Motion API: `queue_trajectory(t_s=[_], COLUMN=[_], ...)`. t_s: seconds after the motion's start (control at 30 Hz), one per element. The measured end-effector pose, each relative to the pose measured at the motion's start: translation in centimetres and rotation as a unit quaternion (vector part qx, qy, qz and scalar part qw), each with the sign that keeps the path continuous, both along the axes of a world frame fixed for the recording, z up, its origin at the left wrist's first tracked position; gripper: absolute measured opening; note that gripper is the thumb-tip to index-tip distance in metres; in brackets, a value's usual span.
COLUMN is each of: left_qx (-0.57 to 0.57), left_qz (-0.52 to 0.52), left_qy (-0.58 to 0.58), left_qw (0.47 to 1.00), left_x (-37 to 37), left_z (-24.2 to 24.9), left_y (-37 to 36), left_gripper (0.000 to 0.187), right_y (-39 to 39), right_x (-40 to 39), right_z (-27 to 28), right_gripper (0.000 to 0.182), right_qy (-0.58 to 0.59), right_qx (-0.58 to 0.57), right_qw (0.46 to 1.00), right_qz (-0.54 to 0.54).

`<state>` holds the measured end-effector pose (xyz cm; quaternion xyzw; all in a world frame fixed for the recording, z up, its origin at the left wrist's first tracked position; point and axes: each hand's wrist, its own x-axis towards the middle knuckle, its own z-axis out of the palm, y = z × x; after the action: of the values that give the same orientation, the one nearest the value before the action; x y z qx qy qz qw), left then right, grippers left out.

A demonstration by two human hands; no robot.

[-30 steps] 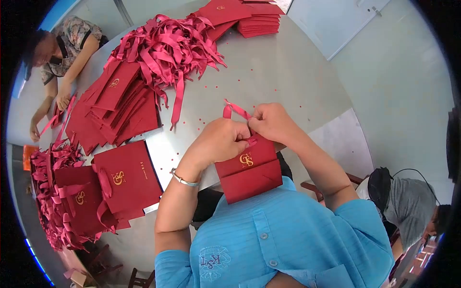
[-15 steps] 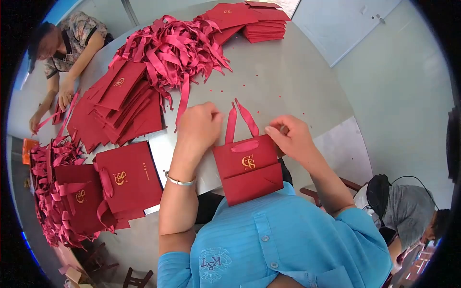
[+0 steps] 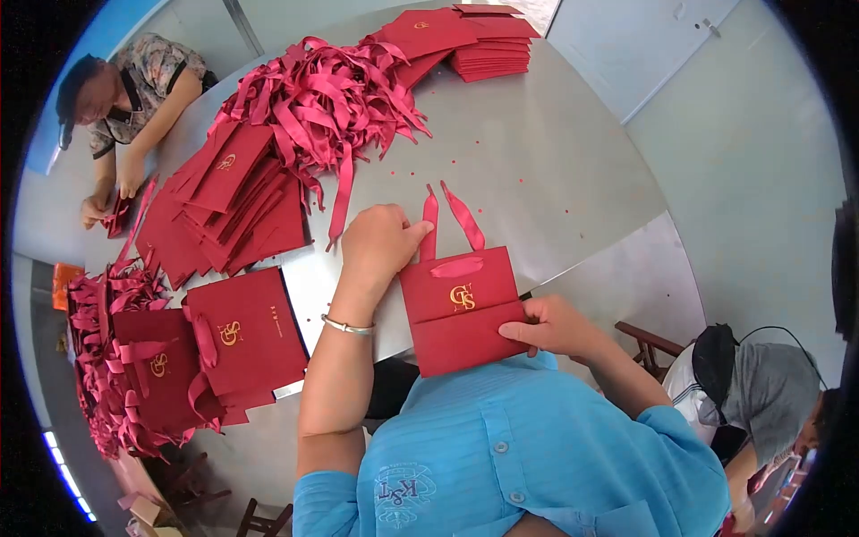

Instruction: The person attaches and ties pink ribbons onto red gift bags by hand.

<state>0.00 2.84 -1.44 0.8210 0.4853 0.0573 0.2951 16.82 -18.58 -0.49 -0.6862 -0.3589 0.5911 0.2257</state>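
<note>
A small dark-red paper gift bag (image 3: 447, 345) with a gold emblem lies flat at the table's front edge, against my shirt. A pink ribbon (image 3: 462, 215) is threaded through its top, its two loose ends pointing away from me. My left hand (image 3: 380, 240) is closed, with its fingertips at the left end of the ribbon. On the bag's right edge, my right hand (image 3: 557, 324) is closed, thumb on the front and the other fingers behind, partly hidden.
Loose pink ribbons (image 3: 322, 98) lie heaped on the grey table (image 3: 537, 143). Flat red bags (image 3: 233, 197) are piled beside them, and another stack (image 3: 492, 58) sits at the back. Ribboned bags (image 3: 246, 331) lie at left. A co-worker (image 3: 148, 98) sits far left; another person (image 3: 761, 385) is at right.
My right hand has moved down from the bag's top right corner to its lower right edge. My left hand has come to the ribbon's left end. The co-worker's hands have drawn together.
</note>
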Motion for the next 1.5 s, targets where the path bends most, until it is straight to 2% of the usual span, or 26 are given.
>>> queue_trajectory(t_s=[0.17,0.27,0.33,0.4,0.43,0.47,0.53,0.6,0.63,0.7,0.73,0.77,0.8,0.83,0.9,0.93,0.97,1.0,1.07,1.1,1.13,1.2,1.33,1.4,1.47,1.5], left_qx=[0.025,0.038,0.06,-0.017,-0.013,-0.013,-0.009,-0.024,-0.021,-0.038,-0.036,-0.026,-0.016,-0.014,0.033,0.034,0.152,0.262,0.265,0.269,0.269,0.34,0.346,0.274,0.263,0.24], left_qz=[0.002,-0.002,-0.006,0.048,0.054,0.062,0.075,0.098,0.101,0.132,0.135,0.148,0.16,0.161,0.19,0.193,0.18,0.16,0.175,0.187,0.186,0.189,0.175,0.124,0.111,0.068], left_qy=[0.004,-0.016,-0.048,-0.104,-0.112,-0.152,-0.199,-0.272,-0.276,-0.365,-0.366,-0.438,-0.507,-0.508,-0.529,-0.528,-0.383,-0.221,-0.183,-0.147,-0.144,-0.19,-0.254,-0.267,-0.264,-0.24], left_qw=[1.0,0.999,0.997,0.993,0.992,0.986,0.977,0.957,0.955,0.921,0.92,0.886,0.847,0.846,0.827,0.826,0.893,0.926,0.931,0.933,0.934,0.902,0.886,0.916,0.922,0.938], left_x=[0.1,-0.1,-0.2,-0.5,-0.7,-0.8,-1.0,-1.2,-1.3,-1.4,-1.5,-1.5,-1.5,-1.7,-2.3,-2.9,-3.4,-3.8,-3.5,-3.3,-3.2,-2.8,-2.5,-2.1,-1.4,-1.2], left_z=[0.1,-1.0,-0.5,0.9,0.7,0.2,0.1,0.4,0.5,0.6,0.7,0.8,0.9,0.9,0.7,0.6,0.5,0.4,1.0,1.1,0.9,0.6,1.4,1.0,0.6,0.6], left_y=[-0.2,0.3,0.1,0.0,0.3,0.8,1.2,1.2,1.3,1.5,1.5,1.7,1.9,2.2,3.1,3.3,3.4,3.4,2.7,2.5,2.5,2.5,2.1,1.5,0.8,0.4], left_gripper=[0.04,0.04,0.041,0.038,0.038,0.036,0.033,0.028,0.028,0.026,0.026,0.026,0.027,0.027,0.021,0.021,0.018,0.015,0.014,0.015,0.015,0.017,0.016,0.011,0.008,0.01], right_y=[-0.2,-0.5,-0.9,-1.1,-1.2,-1.2,-0.1,1.5,2.5,4.6,5.5,6.4,7.2,7.7,7.9,7.8,7.5,7.0,6.1,6.0,5.8,5.5,5.7,6.2,7.2,7.7], right_x=[1.0,0.9,0.6,1.6,2.2,3.1,4.8,6.4,6.4,5.6,4.9,4.0,3.2,2.6,0.6,-0.3,-1.0,-1.9,-3.0,-3.0,-2.9,-2.5,-1.2,-0.6,0.0,0.5], right_z=[-1.0,-0.8,-0.7,-1.1,-1.0,-0.6,1.9,4.5,6.1,8.6,8.9,9.0,9.1,7.9,4.6,2.6,1.0,-0.1,-1.6,-1.5,-1.2,-1.0,-0.3,-0.1,0.2,-0.1], right_gripper=[0.037,0.03,0.019,0.017,0.014,0.014,0.01,0.007,0.007,0.007,0.007,0.011,0.015,0.025,0.032,0.034,0.037,0.037,0.038,0.038,0.041,0.043,0.051,0.055,0.062,0.068], right_qy=[0.0,0.001,0.075,0.073,0.077,0.073,-0.035,-0.075,-0.076,-0.222,-0.222,-0.384,-0.528,-0.587,-0.656,-0.63,-0.603,-0.601,-0.497,-0.494,-0.478,-0.464,-0.413,-0.407,-0.438,-0.445], right_qx=[0.024,0.022,0.132,0.176,0.215,0.217,0.291,0.402,0.405,0.516,0.518,0.581,0.618,0.628,0.593,0.592,0.589,0.589,0.575,0.575,0.58,0.585,0.581,0.571,0.538,0.517], right_qw=[1.0,1.0,0.985,0.975,0.962,0.963,0.932,0.876,0.876,0.772,0.772,0.689,0.574,0.51,0.464,0.494,0.523,0.525,0.636,0.638,0.644,0.65,0.694,0.709,0.719,0.73], right_qz=[0.01,0.019,-0.081,-0.115,-0.152,-0.145,-0.211,-0.255,-0.25,-0.296,-0.293,-0.201,-0.102,-0.034,0.05,0.089,0.128,0.13,0.136,0.136,0.14,0.14,0.099,0.075,0.045,0.046])
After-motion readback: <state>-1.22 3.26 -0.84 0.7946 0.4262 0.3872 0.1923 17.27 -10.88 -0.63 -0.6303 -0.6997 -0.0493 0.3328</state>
